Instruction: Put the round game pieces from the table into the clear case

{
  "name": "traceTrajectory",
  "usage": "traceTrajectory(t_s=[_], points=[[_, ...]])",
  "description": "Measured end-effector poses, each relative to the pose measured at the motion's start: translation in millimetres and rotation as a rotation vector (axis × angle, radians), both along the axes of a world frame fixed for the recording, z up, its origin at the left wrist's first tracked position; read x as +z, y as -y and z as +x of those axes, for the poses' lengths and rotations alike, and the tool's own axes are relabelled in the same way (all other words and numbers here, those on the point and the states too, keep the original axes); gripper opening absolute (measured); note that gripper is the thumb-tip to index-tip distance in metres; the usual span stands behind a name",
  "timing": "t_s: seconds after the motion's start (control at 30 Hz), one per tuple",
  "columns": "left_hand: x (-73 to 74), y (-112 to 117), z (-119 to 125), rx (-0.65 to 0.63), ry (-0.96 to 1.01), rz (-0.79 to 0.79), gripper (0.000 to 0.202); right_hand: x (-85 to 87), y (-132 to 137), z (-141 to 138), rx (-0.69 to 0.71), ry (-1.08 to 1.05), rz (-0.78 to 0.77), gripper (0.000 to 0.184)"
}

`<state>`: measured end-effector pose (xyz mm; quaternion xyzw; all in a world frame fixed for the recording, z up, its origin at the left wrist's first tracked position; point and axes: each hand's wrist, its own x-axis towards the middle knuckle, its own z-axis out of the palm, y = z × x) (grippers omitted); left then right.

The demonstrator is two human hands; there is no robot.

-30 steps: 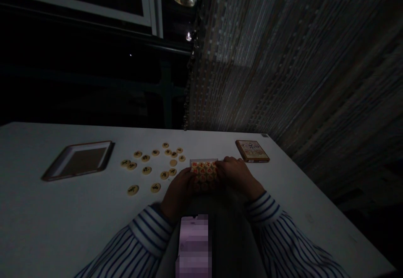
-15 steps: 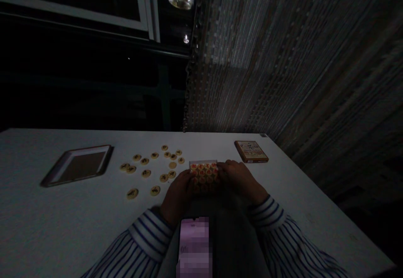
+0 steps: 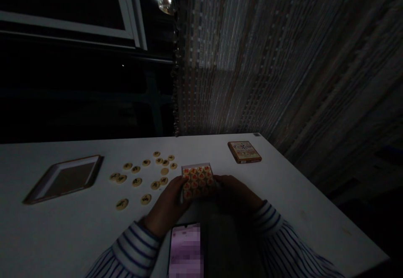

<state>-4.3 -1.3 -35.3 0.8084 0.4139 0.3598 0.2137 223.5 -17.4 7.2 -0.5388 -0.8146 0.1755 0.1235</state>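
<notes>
A small open box (image 3: pixel 195 165) sits in front of me, filled with rows of round Chinese chess pieces (image 3: pixel 198 181) marked in red characters. My left hand (image 3: pixel 170 202) grips the box's left side, its thumb over the edge by the pieces. At the right side, my right hand (image 3: pixel 237 192) holds the box with its fingers along the edge; their undersides are in shadow. To the left, several loose Chinese chess pieces (image 3: pixel 137 182) with dark characters lie scattered on the white table (image 3: pixel 201 148). One piece (image 3: pixel 164 171) among them shows a plain face.
A shallow tray-like lid or box (image 3: pixel 67 177) lies at the left of the table. Further right is a flat box with a printed cover (image 3: pixel 244 151). A lit phone (image 3: pixel 184 250) is close to me, below the hands. Behind the table hangs a string curtain (image 3: pixel 220 81).
The view has turned slightly, so the scene sits further left and the near table lower. My right hand has slid from the box's far right corner down its right side, towards me.
</notes>
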Motion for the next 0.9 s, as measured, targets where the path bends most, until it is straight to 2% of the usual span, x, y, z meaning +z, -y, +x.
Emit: traceTrajectory(t_s=[0.23, 0.47, 0.57, 0.67, 0.8, 0.9], points=[[-6.0, 0, 0, 0.031, -0.025, 0.046, 0.05, 2.8, 4, -8, -0.081, 0.108, 0.02, 0.04], [-4.2, 0, 3, 0.031, -0.025, 0.05, 0.047, 5.8, 3, -11, -0.044, 0.053, 0.036, 0.036], [-3.8, 0, 4, 0.016, -0.011, 0.044, 0.046, 5.7, 3, -11, 0.016, -0.008, 0.074, 0.036], [-2.8, 0, 3, 0.011, 0.0, 0.041, 0.048, 2.2, 3, -8, 0.053, -0.05, 0.112, 0.037], [3.5, 2, 4, 0.034, -0.006, 0.04, 0.051, -9.1, 3, 3, -0.065, -0.023, 0.188, 0.053], [10.2, 5, 4, 0.056, -0.026, 0.064, 0.047, -17.3, 1, 9, -0.097, -0.059, 0.258, 0.047]])
